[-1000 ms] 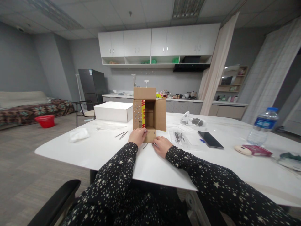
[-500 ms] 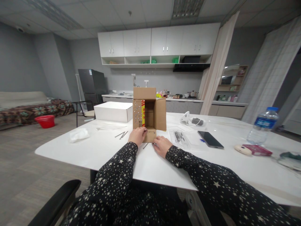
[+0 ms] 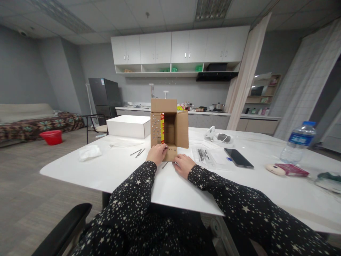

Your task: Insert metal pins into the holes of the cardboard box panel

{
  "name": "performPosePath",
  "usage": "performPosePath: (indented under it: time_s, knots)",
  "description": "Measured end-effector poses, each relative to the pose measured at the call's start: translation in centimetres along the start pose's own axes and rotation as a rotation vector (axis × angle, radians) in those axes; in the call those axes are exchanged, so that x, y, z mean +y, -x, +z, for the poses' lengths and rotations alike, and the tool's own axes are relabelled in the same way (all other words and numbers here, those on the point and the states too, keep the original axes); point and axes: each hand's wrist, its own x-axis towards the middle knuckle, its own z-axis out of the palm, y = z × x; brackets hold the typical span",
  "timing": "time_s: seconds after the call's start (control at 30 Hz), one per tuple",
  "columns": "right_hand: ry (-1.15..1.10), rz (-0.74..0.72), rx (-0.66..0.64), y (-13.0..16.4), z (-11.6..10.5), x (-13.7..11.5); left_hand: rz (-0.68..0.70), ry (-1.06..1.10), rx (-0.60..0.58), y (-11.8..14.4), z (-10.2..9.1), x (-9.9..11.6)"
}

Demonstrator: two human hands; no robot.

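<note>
A cardboard box (image 3: 169, 128) stands on the white table with its opening toward me and its flaps folded out. Small silver dots cover the left flap; a row of small marks crosses the lower flap (image 3: 170, 155). My left hand (image 3: 157, 153) is closed at the left of that lower flap, a tiny dark piece showing at its fingertips. At the flap's lower right corner, my right hand (image 3: 183, 165) has curled fingers, with a small shiny glint beneath them; what they pinch is hidden. Between the hands lies a thin metal rod (image 3: 165, 165).
Several metal rods (image 3: 138, 153) lie to the left, near crumpled white plastic (image 3: 90, 153) and a white box (image 3: 128, 126). On the right are a clear case of small metal parts (image 3: 204, 157), a phone (image 3: 238, 158), a water bottle (image 3: 297, 142) and a dark red box (image 3: 293, 170).
My left hand's fingertips have shifted very slightly to the right at the lower flap. The box and my right hand look almost the same.
</note>
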Motion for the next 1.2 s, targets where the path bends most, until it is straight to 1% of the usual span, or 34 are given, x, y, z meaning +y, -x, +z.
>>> performPosePath:
  time_s: [0.4, 0.6, 0.83, 1.2]
  knots:
    - [-0.007, -0.004, 0.021, -0.02, 0.28, 0.08, 0.002, -0.002, 0.021, -0.07, 0.18, 0.02]
    - [-0.008, 0.003, 0.007, 0.02, 0.16, 0.04, -0.002, 0.006, 0.035, -0.15, 0.31, -0.01]
    - [-0.003, 0.004, 0.006, 0.01, 0.17, -0.04, -0.040, 0.006, 0.046, -0.15, 0.22, 0.16]
    - [-0.010, -0.001, 0.020, -0.05, 0.24, -0.05, -0.003, -0.032, 0.035, -0.25, 0.48, 0.34]
